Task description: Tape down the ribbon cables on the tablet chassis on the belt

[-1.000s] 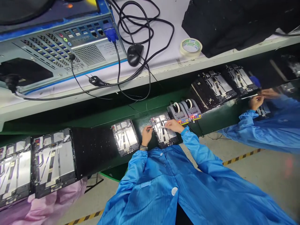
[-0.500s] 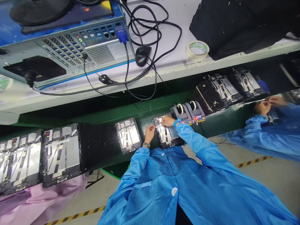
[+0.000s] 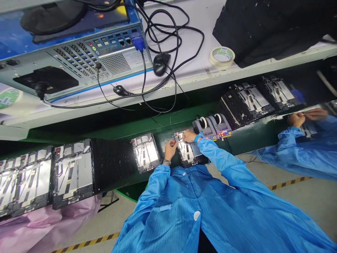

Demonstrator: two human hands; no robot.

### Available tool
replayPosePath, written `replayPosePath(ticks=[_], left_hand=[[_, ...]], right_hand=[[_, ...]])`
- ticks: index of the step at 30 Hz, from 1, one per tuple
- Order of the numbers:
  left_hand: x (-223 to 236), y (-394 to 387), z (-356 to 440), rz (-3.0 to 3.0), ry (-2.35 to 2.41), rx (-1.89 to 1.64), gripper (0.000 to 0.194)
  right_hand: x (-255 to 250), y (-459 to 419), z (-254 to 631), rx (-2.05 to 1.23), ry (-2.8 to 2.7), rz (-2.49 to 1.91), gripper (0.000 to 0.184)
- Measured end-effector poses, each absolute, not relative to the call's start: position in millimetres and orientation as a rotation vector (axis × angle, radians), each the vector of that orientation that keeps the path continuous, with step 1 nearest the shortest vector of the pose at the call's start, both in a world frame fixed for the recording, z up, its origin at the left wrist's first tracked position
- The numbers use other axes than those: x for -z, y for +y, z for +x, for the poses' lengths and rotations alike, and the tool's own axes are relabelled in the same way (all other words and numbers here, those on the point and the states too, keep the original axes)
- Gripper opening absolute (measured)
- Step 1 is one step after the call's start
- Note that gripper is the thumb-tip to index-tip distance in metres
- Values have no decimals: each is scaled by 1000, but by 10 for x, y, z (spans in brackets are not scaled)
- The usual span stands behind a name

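Just below the middle of the view, my hands are close together, not touching, at a tablet housing on the green belt. My right hand rests on its top edge; my left hand pinches something small (too small to make out).

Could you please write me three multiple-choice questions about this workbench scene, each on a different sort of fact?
1. Where is the roll of tape?
A) On the green bench
B) On the white shelf
C) On the floor

2. How many tape dispensers stand side by side?
A) One
B) Three
C) Two

3. What is the right hand doing?
A) Resting over the tablet frame
B) Gripping a dispenser
C) Hanging at the person's side

1 is B: the roll lies on the white surface.
2 is C: a pair stands beside the frame.
3 is A: the hand lies across the frame's upper end.
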State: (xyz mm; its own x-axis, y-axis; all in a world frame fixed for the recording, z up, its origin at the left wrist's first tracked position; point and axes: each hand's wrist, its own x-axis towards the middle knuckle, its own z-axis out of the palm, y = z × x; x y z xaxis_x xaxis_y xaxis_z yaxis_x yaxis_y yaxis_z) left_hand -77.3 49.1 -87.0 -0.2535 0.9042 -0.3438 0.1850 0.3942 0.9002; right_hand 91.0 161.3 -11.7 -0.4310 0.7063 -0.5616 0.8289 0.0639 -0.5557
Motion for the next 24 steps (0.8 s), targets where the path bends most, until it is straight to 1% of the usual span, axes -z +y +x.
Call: replayPosePath(ticks=[4, 8, 12, 17, 24], left_hand=[[785, 530, -774, 1028, 1748, -830, 26], [635, 528, -727, 1173, 1891, -643, 24], [439, 510, -633, 1271, 2036, -411, 24], [258, 541, -469, 1385, 2175, -195, 27], [229, 652, -335, 1490, 2257, -28, 28]], right_hand=[[84, 1611, 930, 1259, 2162, 1558, 1], [46, 1600, 1017, 1285, 2184, 1562, 9], [44, 1561, 1114, 1316, 2192, 1621, 12], [93, 1442, 1170, 1231, 2195, 1783, 15], [142, 1281, 1190, 1240, 2221, 1987, 18]])
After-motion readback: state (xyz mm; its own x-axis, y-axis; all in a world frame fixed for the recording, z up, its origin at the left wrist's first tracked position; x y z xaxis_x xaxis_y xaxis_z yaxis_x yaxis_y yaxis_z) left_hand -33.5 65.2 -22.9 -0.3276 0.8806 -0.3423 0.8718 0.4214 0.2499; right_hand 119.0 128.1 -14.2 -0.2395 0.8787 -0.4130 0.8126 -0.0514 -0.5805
